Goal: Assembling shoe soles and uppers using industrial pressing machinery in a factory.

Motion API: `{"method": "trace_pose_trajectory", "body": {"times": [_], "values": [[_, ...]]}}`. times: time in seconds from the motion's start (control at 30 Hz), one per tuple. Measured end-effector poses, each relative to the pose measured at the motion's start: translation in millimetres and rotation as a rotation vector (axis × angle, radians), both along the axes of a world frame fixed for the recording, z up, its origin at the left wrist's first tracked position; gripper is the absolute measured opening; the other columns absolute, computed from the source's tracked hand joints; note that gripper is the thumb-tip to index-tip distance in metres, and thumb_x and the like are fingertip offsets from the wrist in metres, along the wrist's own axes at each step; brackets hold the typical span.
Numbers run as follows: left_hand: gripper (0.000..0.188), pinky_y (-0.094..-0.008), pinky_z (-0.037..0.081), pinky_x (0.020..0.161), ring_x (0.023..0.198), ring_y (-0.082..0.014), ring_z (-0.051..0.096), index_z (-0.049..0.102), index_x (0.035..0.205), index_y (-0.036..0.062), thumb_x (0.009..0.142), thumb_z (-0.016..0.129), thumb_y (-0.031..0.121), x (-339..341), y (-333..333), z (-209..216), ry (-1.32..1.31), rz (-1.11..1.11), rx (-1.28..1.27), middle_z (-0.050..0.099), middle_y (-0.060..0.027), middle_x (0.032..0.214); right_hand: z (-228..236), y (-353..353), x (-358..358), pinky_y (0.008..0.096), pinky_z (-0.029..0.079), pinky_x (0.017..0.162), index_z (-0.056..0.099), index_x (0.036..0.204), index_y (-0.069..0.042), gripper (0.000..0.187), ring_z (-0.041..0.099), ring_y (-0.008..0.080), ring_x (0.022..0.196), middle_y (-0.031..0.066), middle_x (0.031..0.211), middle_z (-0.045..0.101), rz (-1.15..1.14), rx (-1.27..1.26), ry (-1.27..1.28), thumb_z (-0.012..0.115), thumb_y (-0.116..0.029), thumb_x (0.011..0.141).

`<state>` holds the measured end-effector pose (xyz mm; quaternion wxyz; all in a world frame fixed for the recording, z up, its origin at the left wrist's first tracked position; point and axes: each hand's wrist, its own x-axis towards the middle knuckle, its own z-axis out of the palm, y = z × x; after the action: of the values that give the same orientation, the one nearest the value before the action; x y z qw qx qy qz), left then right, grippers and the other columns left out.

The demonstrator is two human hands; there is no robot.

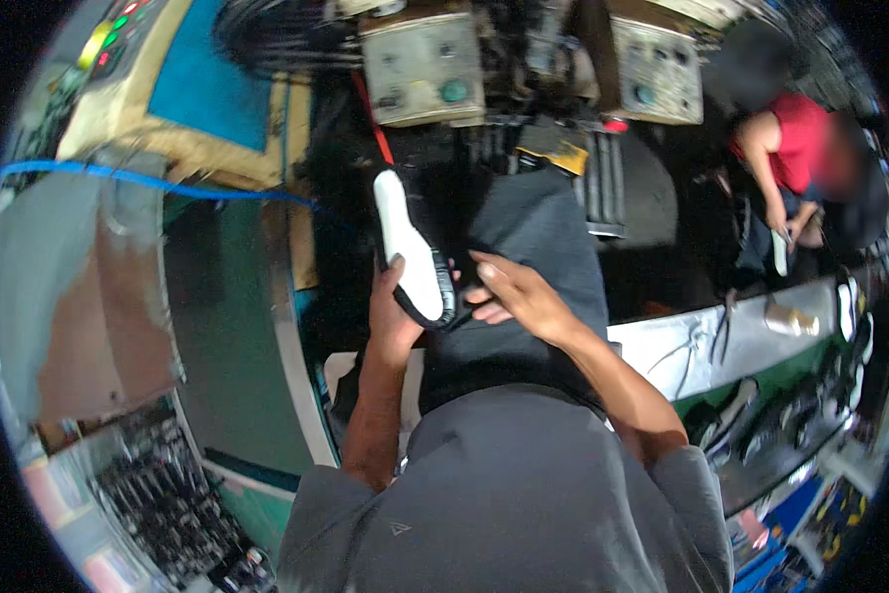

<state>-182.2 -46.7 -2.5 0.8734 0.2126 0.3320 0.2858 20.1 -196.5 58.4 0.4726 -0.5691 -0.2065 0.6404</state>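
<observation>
A shoe upper (411, 249) with a white underside and a black rim is held in front of my lap, its white side up. Gripping its lower left edge is my left hand (395, 314), the thumb lying over the white face and fingertips showing at the far edge. My right hand (523, 296) hovers just to the right of the shoe upper, empty, with its fingers apart. A red strip (374, 121) shows beyond the top end of the shoe upper.
Two control boxes (423, 69) stand ahead. On the left are a blue cable (148, 177) and a dark green conveyor belt (229, 336). At right, several dark shoes (731, 413) lie beside a metal ledge (677, 346). A person in red (795, 143) sits farther right, holding a white-faced piece.
</observation>
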Motion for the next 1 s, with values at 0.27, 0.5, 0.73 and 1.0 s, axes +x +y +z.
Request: {"method": "trace_pose_trajectory", "body": {"times": [0.27,0.5,0.73,1.0], "values": [[0.082,-0.0424,0.048,0.116,0.135,-0.0272,0.059,0.043,0.167,0.0033,0.095,0.083,0.012,-241.8,228.4,-51.9,0.788,0.497,0.755,0.063,-0.0193,0.151,-22.2,-64.5,14.6,0.0327,0.062,0.092,0.052,0.156,0.007,0.050,0.077,0.0195,0.102,0.0166,0.117,0.079,-0.253,-0.013,-0.085,0.059,-0.019,0.115],[0.045,-0.0437,0.064,0.095,0.116,-0.0309,0.072,0.052,0.151,-0.0046,0.109,0.054,0.012,-214.2,343.0,-48.3,0.863,-0.353,1.429,0.070,-0.0231,0.135,-46.6,-128.8,35.2,0.0344,0.063,0.091,0.060,0.149,0.004,0.046,0.077,0.0198,0.104,0.0159,0.120,0.080,-0.447,0.080,-0.303,0.064,-0.024,0.113],[0.048,-0.0457,0.049,0.116,0.134,-0.0354,0.064,0.060,0.150,-0.0095,0.108,0.060,0.014,56.4,90.3,-108.5,0.574,-0.795,1.826,0.063,-0.0229,0.152,-120.2,-432.7,23.6,0.0434,0.062,0.090,0.071,0.138,0.000,0.043,0.080,0.0362,0.100,0.0236,0.111,0.081,-0.974,-0.906,-1.179,0.069,-0.020,0.100],[0.056,-0.0420,0.047,0.121,0.137,-0.0311,0.063,0.050,0.158,-0.0056,0.109,0.065,0.018,105.2,52.6,-55.7,0.497,-0.515,0.507,0.063,-0.0219,0.149,-165.5,-616.9,-63.6,0.0513,0.052,0.110,0.057,0.150,0.002,0.090,0.060,0.0480,0.127,0.0314,0.138,0.058,-1.131,-1.419,-0.986,0.093,-0.045,0.082]]}}
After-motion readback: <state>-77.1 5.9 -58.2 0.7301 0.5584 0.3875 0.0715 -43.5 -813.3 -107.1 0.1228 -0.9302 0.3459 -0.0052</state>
